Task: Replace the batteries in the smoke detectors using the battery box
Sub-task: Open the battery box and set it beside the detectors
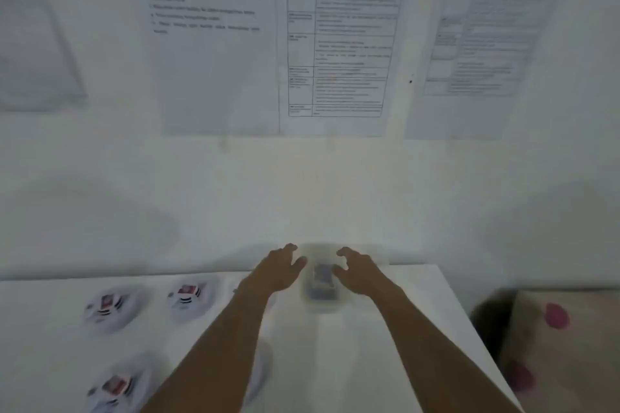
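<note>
Now we flank battery box at far table edge: left hand and right hand spread, empty, equally near; box long axis runs away from us. Smoke detectors lie left.

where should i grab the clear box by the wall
Grip the clear box by its two long side walls, coming from above, left hand and right hand flanking it. It looks narrow and lies flat, though blur hides its edges.
</note>
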A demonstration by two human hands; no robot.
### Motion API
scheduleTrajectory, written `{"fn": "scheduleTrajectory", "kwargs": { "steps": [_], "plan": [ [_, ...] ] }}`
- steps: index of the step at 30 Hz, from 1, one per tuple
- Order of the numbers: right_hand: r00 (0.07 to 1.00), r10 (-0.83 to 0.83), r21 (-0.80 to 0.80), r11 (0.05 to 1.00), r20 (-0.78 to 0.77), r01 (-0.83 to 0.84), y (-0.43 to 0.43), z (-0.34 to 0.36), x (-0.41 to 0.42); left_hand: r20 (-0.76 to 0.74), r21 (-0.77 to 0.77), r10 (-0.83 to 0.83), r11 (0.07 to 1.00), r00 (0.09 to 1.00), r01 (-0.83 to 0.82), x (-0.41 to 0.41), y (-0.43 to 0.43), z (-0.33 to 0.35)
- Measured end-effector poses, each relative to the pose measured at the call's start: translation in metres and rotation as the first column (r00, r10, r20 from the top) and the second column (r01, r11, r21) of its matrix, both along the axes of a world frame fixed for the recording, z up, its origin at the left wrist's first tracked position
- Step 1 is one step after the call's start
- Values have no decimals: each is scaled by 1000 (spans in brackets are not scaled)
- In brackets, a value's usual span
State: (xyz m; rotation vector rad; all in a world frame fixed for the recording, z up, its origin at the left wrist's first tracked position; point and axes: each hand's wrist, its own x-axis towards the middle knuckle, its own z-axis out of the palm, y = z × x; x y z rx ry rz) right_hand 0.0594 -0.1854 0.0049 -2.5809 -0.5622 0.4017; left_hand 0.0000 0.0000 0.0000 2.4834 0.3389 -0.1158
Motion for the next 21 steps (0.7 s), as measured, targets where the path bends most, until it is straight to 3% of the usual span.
{"fn": "scheduleTrajectory", "kwargs": {
  "steps": [6,14,21],
  "plan": [
    [995,-71,-65,995,71,76,2,-23,-13,-69,-64,57,996,996,-61,0,-16,-27],
    [992,-68,-63,995,108,75,6,-27,-19,9,-22,130,991,991,-130,-4,-29,-43],
    [992,-115,39,993,62,112,11,-28,-35,46,-239,226,948,973,-209,-27,-31,-53]
  ]
}}
